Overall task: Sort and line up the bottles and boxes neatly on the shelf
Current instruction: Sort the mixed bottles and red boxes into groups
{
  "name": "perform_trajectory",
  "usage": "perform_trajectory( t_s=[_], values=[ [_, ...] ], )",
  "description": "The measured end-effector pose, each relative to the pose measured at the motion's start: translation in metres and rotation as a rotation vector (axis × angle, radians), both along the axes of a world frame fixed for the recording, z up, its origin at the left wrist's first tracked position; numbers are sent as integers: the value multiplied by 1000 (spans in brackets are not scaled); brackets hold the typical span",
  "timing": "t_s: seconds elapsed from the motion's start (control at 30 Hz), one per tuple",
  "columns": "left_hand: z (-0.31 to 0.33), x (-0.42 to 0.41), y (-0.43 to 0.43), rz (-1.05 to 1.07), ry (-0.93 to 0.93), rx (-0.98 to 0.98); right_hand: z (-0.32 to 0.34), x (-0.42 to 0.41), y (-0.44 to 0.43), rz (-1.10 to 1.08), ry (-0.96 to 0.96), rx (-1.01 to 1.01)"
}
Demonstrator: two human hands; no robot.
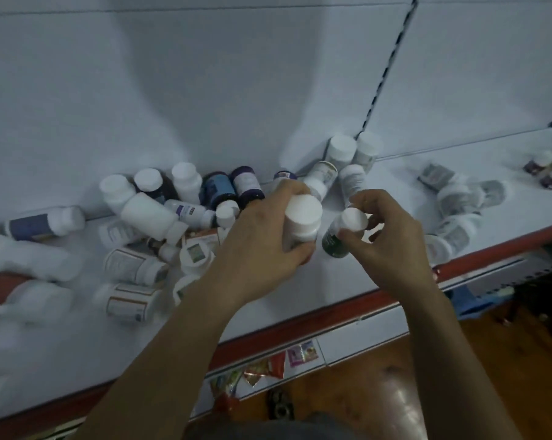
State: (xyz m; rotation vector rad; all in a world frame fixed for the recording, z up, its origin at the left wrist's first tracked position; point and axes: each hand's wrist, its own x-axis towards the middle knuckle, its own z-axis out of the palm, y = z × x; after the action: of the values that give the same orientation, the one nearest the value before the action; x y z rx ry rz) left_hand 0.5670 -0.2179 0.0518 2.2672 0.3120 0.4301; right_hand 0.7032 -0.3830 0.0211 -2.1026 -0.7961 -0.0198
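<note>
My left hand (262, 236) grips a white bottle with a white cap (302, 221), held upright above the middle of the white shelf (300, 300). Just to its right, my right hand (392, 246) pinches a smaller dark green bottle with a white cap (343, 231) by its cap. The two bottles stand close together, a small gap between them. A jumbled pile of white and dark blue bottles (173, 204) lies on the shelf's left. A small box (201, 239) with an orange label shows partly inside the pile. More white bottles (341, 160) stand against the back wall.
Several labelled bottles (455, 214) lie on their sides on the shelf's right, with a dark packet (435, 176) behind them. The shelf has a red front edge (331, 309). Below it hang snack packets (262, 369) over a wooden floor (411, 392).
</note>
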Motion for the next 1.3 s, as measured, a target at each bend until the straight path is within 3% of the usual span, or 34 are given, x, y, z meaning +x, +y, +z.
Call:
perform_trajectory(
  t_s=[0.3,0.53,0.67,0.8,0.93,1.1,1.3],
  values=[
    [18,38,3,59,-24,56,-18,14,-1,69,-3,-29],
    [28,24,33,243,-42,2,22,10,10,123,-78,5],
    [35,-34,67,438,-121,-21,47,-5,55,284,-138,-14],
    [26,-130,105,770,-183,-55,58,-43,112,470,-173,15],
    [5,-220,131,1024,-74,-76,57,-99,170,698,-154,-22],
    [-20,-281,160,1041,99,-129,48,-174,223,865,-120,-187],
    [-35,-312,199,995,244,17,17,-240,274,788,-102,-390]
  ],
)
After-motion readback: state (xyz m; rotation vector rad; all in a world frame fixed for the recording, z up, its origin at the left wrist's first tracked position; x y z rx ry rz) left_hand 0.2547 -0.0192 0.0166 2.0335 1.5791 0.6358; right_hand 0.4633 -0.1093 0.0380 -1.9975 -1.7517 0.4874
